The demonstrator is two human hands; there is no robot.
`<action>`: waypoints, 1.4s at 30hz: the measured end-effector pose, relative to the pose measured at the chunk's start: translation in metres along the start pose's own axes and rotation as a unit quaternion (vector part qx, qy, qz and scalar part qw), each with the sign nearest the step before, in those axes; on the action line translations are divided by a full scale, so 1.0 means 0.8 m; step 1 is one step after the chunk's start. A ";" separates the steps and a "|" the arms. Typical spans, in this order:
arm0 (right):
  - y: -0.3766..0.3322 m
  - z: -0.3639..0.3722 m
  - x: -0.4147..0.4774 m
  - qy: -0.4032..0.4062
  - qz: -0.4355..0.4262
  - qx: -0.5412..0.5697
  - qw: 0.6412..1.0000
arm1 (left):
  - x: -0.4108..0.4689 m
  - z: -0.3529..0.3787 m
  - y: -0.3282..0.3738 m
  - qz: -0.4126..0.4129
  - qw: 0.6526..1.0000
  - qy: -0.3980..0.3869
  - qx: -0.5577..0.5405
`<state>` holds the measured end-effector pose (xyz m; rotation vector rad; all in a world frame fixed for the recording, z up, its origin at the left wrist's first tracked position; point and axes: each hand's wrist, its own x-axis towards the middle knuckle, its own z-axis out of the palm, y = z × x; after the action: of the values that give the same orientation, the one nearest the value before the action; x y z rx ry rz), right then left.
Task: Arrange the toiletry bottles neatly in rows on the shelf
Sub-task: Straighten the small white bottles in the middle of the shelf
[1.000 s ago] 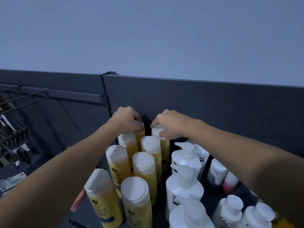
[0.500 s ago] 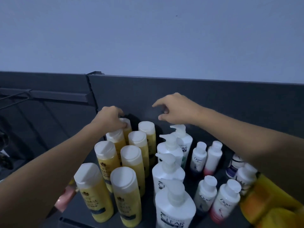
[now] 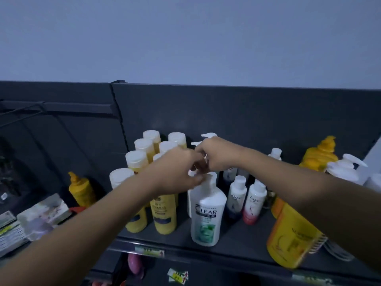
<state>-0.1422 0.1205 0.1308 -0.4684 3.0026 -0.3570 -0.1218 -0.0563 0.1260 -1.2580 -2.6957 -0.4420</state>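
A dark shelf [image 3: 237,241] holds several yellow bottles with white caps [image 3: 137,159] in two rows at the left. To their right stands a row of white CLEAR pump bottles, the front one [image 3: 206,213] nearest me. My left hand [image 3: 175,172] reaches over the yellow bottles, and its thumb and fingers close round the front bottle's pump nozzle. My right hand [image 3: 216,153] is curled just behind it, over a pump bottle that it hides. The two hands nearly touch. Small Dove bottles [image 3: 237,195] stand to the right of the CLEAR row.
A big yellow bottle [image 3: 288,240] stands at the shelf's front right, partly behind my right forearm. An orange pump bottle [image 3: 319,153] and a white pump bottle [image 3: 344,168] are at the back right. A yellow bottle [image 3: 81,188] and boxes [image 3: 45,211] lie left.
Both hands left the back yellow bottles and came forward and right to the white pump bottles. The view pulled back and now shows the shelf's front edge.
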 end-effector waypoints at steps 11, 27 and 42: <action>-0.002 0.005 -0.015 0.039 0.014 -0.059 0.997 | -0.019 0.062 0.023 -0.089 0.988 0.088 -0.089; 0.016 0.007 -0.013 0.035 0.002 -0.045 0.998 | -0.013 0.063 0.017 -0.136 0.982 0.117 -0.062; 0.071 -0.061 0.038 0.147 0.050 0.031 0.987 | 0.066 -0.007 -0.024 -0.107 0.976 0.179 -0.063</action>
<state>-0.1931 0.1746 0.1632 -0.2802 3.2693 -0.5549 -0.1706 -0.0318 0.1400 -0.8181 -2.5280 -0.7928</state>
